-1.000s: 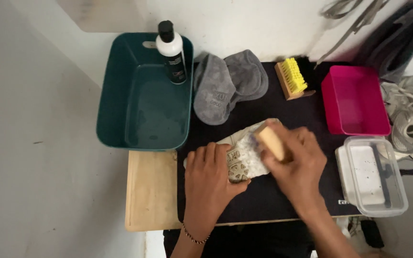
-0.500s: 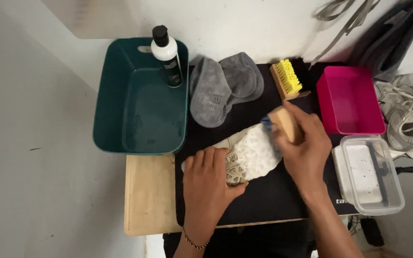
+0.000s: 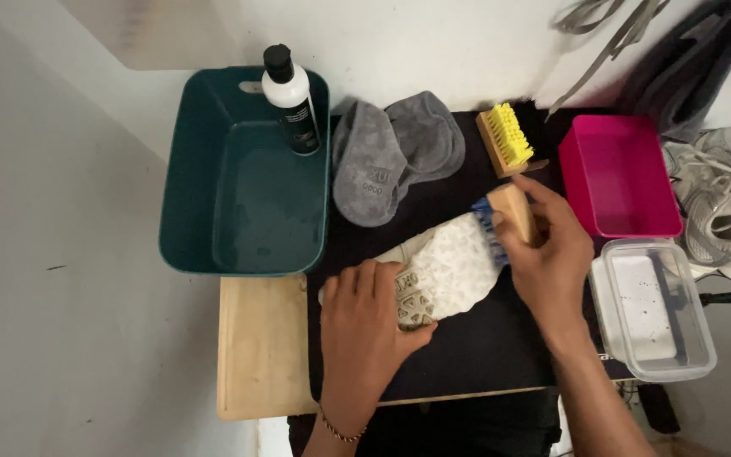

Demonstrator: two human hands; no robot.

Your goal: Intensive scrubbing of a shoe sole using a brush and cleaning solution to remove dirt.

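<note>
Black mat (image 3: 467, 372) on wood table: left hand (image 3: 365, 326) pins white shoe (image 3: 446, 271) sole-up, right hand (image 3: 552, 250) grips wooden blue-bristle brush (image 3: 509, 216) tight; scrubbing step, next needs firm strokes.

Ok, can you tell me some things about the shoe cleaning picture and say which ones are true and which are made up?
1. The right hand holds a wooden brush with blue bristles against the white shoe. True.
2. The left hand is inside the green tub. False: it presses on the shoe.
3. A brush with yellow bristles lies on the dark mat. True.
4. The pink box is full of shoes. False: it looks empty.
5. The bottle has a black cap. True.
</note>
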